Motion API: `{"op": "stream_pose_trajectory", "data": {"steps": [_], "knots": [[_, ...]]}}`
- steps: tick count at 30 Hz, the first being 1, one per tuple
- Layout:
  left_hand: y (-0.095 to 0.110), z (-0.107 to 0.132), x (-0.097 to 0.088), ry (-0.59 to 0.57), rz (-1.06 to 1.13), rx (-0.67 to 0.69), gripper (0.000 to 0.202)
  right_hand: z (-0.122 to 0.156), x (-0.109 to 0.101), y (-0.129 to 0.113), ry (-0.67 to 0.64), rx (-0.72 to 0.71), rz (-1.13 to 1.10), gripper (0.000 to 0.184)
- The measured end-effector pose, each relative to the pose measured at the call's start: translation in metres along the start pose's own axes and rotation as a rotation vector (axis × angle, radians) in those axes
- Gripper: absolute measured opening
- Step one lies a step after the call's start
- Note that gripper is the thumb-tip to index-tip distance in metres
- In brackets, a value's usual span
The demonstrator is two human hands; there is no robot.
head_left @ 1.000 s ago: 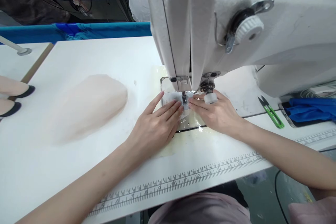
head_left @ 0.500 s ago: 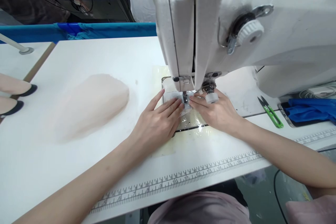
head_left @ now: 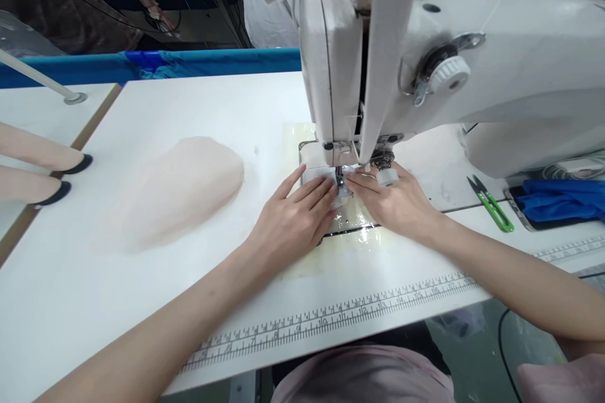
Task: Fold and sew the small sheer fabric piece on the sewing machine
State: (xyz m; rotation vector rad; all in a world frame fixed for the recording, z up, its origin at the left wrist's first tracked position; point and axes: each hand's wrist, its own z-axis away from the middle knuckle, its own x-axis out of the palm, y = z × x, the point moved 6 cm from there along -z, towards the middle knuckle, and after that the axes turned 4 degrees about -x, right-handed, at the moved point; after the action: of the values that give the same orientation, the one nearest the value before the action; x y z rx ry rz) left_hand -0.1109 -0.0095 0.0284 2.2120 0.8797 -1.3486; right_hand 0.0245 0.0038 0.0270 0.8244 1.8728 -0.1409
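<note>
My left hand (head_left: 300,209) lies flat with fingers stretched out and thumb apart, its fingertips just left of the presser foot (head_left: 339,176). From the other side my right hand (head_left: 394,200) reaches in, fingers pressed together close to the foot, partly behind a white knob. A small, thin, whitish translucent piece (head_left: 341,200) seems to lie beneath the fingertips, too slight to identify. Over both hands stands the head of a white sewing machine (head_left: 331,75). The needle's tip cannot be made out.
Green-handled thread snips (head_left: 494,204) lie to the right, beside a phone (head_left: 522,209) under blue cloth (head_left: 560,198). A printed ruler strip (head_left: 321,324) runs along the front edge. On the left are a pale blurred patch (head_left: 189,192) and two beige, black-tipped forms (head_left: 42,167).
The whole view has shifted slightly, so the table and machine appear a little farther right and lower. Both hands keep nearly the same place beside the presser foot.
</note>
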Motion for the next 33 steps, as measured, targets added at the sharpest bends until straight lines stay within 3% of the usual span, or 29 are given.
{"op": "stream_pose_trajectory", "data": {"steps": [5, 9, 14, 21, 25, 29, 33], "knots": [[-0.009, 0.002, 0.002, -0.040, 0.000, -0.077, 0.053, 0.001, 0.000, 0.000, 0.002, 0.009, -0.015, 0.027], [-0.006, 0.005, -0.005, -0.070, -0.099, -0.064, 0.071, 0.002, -0.014, 0.001, 0.134, 0.021, 0.046, 0.025], [0.001, 0.004, -0.026, 0.133, -0.209, 0.026, 0.020, 0.001, -0.033, -0.009, 0.283, 0.021, 0.043, 0.028], [-0.009, 0.001, -0.010, 0.006, -0.024, 0.042, 0.031, -0.006, -0.027, -0.032, 0.152, -0.116, -0.199, 0.025], [-0.012, 0.002, -0.011, -0.002, 0.020, 0.002, 0.033, -0.005, -0.025, -0.027, 0.109, -0.018, -0.049, 0.023], [-0.014, 0.001, -0.008, -0.035, 0.012, 0.033, 0.041, -0.005, -0.023, -0.030, 0.050, -0.017, -0.134, 0.026], [-0.015, 0.001, -0.001, -0.075, 0.056, 0.043, 0.040, -0.005, -0.016, -0.024, -0.062, 0.084, -0.116, 0.024]]}}
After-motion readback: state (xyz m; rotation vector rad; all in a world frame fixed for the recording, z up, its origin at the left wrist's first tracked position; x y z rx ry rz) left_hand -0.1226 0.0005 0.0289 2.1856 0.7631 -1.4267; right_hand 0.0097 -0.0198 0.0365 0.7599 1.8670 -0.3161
